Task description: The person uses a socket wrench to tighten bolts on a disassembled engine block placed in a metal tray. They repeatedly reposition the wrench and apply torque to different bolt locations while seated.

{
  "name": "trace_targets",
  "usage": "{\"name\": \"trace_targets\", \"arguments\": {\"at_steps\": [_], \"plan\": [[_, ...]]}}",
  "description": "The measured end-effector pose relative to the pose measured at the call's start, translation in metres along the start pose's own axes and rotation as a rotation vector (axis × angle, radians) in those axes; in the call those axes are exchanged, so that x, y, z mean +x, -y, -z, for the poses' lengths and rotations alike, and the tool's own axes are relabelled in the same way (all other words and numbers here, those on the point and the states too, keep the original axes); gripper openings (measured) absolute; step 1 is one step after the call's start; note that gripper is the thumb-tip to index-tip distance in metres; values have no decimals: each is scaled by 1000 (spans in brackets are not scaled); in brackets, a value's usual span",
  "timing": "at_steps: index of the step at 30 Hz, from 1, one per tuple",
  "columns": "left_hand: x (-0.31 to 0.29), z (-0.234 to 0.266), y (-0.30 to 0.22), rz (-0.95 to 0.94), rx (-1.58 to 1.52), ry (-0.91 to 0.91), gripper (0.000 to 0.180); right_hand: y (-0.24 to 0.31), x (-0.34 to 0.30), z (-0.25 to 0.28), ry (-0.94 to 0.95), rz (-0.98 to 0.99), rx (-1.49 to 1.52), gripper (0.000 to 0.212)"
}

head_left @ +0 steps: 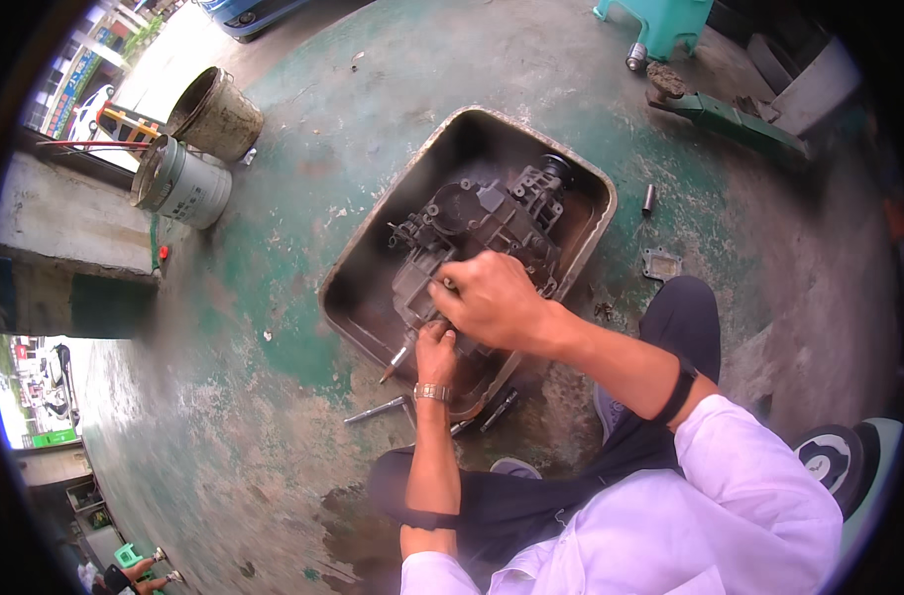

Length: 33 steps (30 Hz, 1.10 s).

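Note:
A grey metal gearbox-like assembly (492, 223) lies in a large rectangular basin (596, 226) on the floor, its inside dark and stained. My right hand (497, 300) is closed over the near part of the assembly; a small dark piece shows at its curled fingers, too small to name. Just below it, my left hand (435, 355), with a watch at the wrist, has its fingers curled in against the assembly's near edge. What those fingers hold is hidden. Beside them a metal rod (400, 355) with a brownish end reaches over the basin's rim.
A long-handled wrench (378, 410) and a dark socket tool (499, 410) lie by the basin's near rim. To the right are a metal cylinder (649, 198) and a square flange plate (661, 264). Two buckets (182, 185) stand left, a green stool (655, 25) far right. Another person's legs (140, 573) show lower left.

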State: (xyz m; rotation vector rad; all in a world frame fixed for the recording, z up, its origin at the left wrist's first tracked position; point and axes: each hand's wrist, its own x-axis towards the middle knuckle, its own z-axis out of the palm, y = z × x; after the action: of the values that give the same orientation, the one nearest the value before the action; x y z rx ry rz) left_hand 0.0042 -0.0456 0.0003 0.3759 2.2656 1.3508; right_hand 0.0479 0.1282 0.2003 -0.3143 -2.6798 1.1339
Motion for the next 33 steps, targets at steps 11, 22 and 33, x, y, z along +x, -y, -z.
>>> {"name": "trace_targets", "arguments": {"at_steps": [11,22,33], "plan": [[-3,-5,4,88,-80,0,31,-120,-181,-88,435,-834,-46,28],[-8,0,-11,10,28,-24,32,-79,-172,-56,601,-671,187,33],[4,-6,17,117,-241,-1,29,-4,51,-12,-12,-83,120,31]]}}
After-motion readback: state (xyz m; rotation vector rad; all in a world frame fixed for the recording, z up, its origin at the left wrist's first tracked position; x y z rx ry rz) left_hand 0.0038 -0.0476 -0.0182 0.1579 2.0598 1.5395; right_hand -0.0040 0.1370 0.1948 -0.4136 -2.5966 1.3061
